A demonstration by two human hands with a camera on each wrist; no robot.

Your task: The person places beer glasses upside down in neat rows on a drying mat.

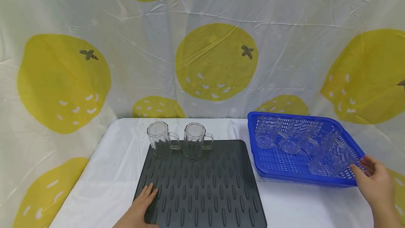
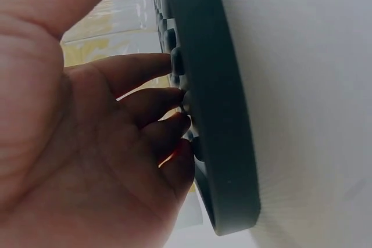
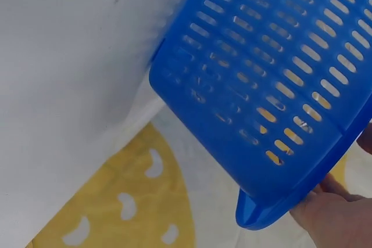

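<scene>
White table (image 1: 114, 171), fingers (image 1: 364, 166) at basket (image 1: 253, 140) rim

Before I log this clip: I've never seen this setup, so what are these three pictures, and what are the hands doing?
No machine here: a person wears three cameras. The head view looks down at a white-covered table. The left hand rests flat, fingers straight, on a dark ribbed mat where two glass mugs stand upright; its wrist camera shows fingertips against the mat's edge. The right hand has its grip on the near corner of a blue basket of clear glasses; its wrist camera sees the basket's underside.
</scene>
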